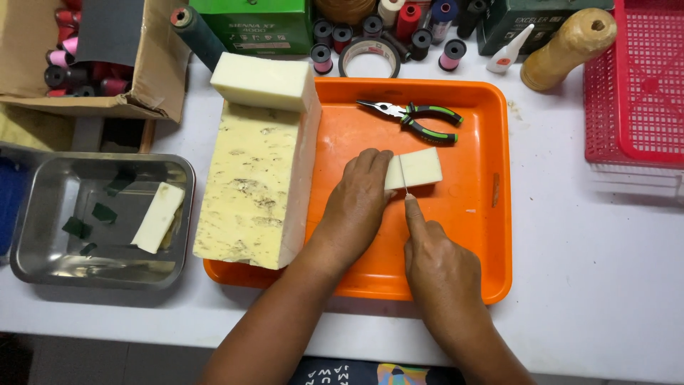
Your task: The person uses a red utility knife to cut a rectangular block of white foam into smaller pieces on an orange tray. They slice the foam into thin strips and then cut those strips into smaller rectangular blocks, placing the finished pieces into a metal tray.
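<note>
Resting on a white table [605, 235], orange tray [491, 214] holds both hands.

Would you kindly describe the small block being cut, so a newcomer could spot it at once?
Find the orange tray mid-table. On it, right of the large pale slab, lies a small cream block under the left hand, with the right hand pressing a thin blade into it. It is the smallest pale piece on the tray.
</note>
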